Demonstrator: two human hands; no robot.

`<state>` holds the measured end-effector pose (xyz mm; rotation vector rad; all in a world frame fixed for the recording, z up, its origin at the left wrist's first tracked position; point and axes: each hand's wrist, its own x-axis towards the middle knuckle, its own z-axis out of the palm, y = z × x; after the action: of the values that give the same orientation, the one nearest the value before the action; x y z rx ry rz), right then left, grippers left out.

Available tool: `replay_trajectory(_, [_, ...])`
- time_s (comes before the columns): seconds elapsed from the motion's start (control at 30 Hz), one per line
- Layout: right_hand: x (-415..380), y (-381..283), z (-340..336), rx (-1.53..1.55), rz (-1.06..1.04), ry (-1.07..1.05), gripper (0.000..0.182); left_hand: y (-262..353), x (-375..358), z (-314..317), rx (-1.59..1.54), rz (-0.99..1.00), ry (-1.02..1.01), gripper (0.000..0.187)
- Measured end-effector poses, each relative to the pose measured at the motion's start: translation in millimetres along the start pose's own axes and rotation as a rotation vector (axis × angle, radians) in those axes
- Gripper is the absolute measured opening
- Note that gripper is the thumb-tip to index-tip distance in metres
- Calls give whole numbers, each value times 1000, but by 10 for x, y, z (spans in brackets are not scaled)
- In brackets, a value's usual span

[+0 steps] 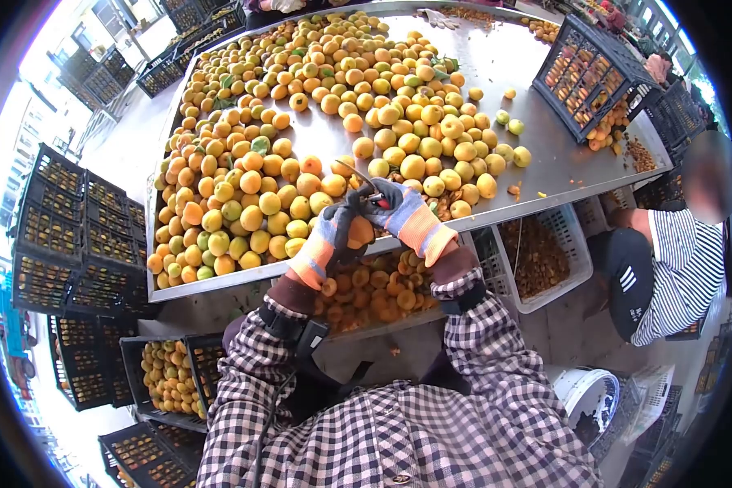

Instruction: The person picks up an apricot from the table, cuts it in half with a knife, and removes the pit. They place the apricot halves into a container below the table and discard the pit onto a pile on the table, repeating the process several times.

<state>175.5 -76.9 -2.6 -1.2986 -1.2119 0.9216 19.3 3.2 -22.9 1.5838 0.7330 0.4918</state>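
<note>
Both my hands wear orange and grey gloves and meet at the table's near edge. My left hand (333, 236) has its fingers wrapped round an orange-coloured fruit (360, 233). In my right hand (398, 213) is a small curved knife (356, 172), its blade pointing up and left and a bit of red showing near the grip. Just beyond the hands lies a big heap of yellow-orange fruit (252, 183) on the metal table (537, 175). Below them, a container holds opened fruit pieces (374, 291).
A tipped black crate (581, 81) spills fruit at the table's right. Beside the table stands a white basket (581, 252) of brown pits. A person in a striped shirt (683, 260) sits at right. Stacked black crates (53, 232) and a crate of fruit (171, 378) are at left.
</note>
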Motion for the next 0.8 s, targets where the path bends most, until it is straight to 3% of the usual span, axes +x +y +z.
replay_trajectory(0.03, [-18,39,-16,53,12,7,31,-270,80,-53,144,126,-24,38])
replay_trajectory(0.13, [-95,79,-9,14,-41,72,35,-61,-29,-75,180,148,-129,34])
replay_trajectory(0.27, [-200,16,-39,46,58,142,33,-167,-58,-34,205,184,-143,36])
replay_trajectory(0.33, [-192,83,-65,-99,-16,203,32,27,-142,16,325,507,-198,40])
replay_trajectory(0.37, [-186,87,-64,-40,-14,185,32,-27,-102,30,327,507,-202,40])
replay_trajectory(0.43, [-130,188,-34,-2,-45,165,33,-171,28,34,686,871,41,47])
replay_trajectory(0.47, [-130,188,-10,3,-48,167,33,-29,14,83,692,872,38,47])
replay_trajectory(0.53, [-124,170,1,-142,32,352,34,376,-33,231,-511,-458,104,53])
replay_trajectory(0.6, [-73,260,-101,-173,-32,416,33,292,-19,122,-589,-457,-37,49])
replay_trajectory(0.67, [-98,272,-222,-114,48,441,30,260,-92,105,-601,-343,-246,43])
replay_trajectory(0.73, [-139,199,-288,13,-43,478,25,321,-202,149,-347,-201,-202,35])
replay_trajectory(0.77, [-183,131,-337,-15,-3,486,24,412,-217,108,-353,-261,-271,31])
replay_trajectory(0.8, [-213,59,-383,-45,34,496,23,457,-250,183,-246,-166,-213,32])
